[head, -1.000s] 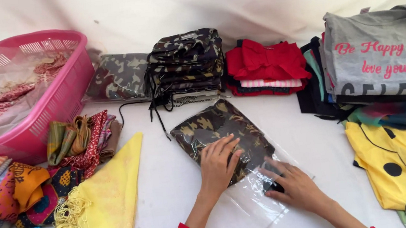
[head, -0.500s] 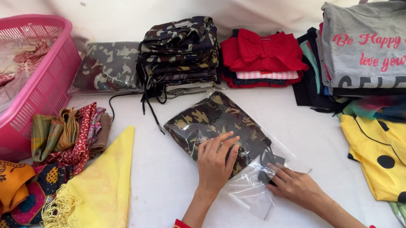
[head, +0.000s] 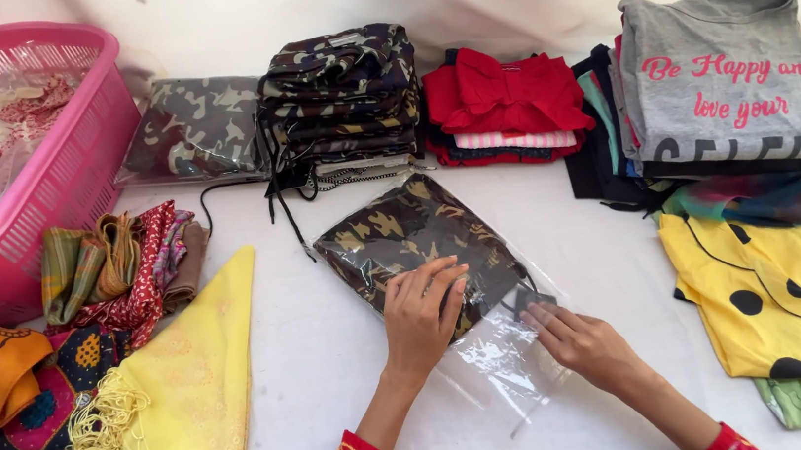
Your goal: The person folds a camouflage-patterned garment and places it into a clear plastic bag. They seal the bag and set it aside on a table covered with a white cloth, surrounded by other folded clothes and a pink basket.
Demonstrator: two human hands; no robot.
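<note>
Since a second ago your right hand (head: 580,343) has slid down the clear plastic bag (head: 504,363) toward its open end, and the folded camouflage garment (head: 412,239) now sits deeper inside it. Your left hand (head: 422,314) lies flat on the near edge of the garment, fingers together and pressing down through the plastic. Your right hand rests on the loose, empty part of the bag, fingertips touching a small dark piece at the garment's corner; you cannot tell whether they pinch it or only press on it.

That bagged garment lies on the white table (head: 326,362), in the middle, just in front of a stack of camouflage clothes (head: 340,97). Beside the stack sit red folded clothes (head: 504,97) and a grey printed shirt (head: 722,72). Near your right arm lies a yellow garment with black dots (head: 785,294). To your left are a yellow fringed cloth (head: 189,386), rolled patterned fabrics (head: 117,265) and a pink basket (head: 47,163).
</note>
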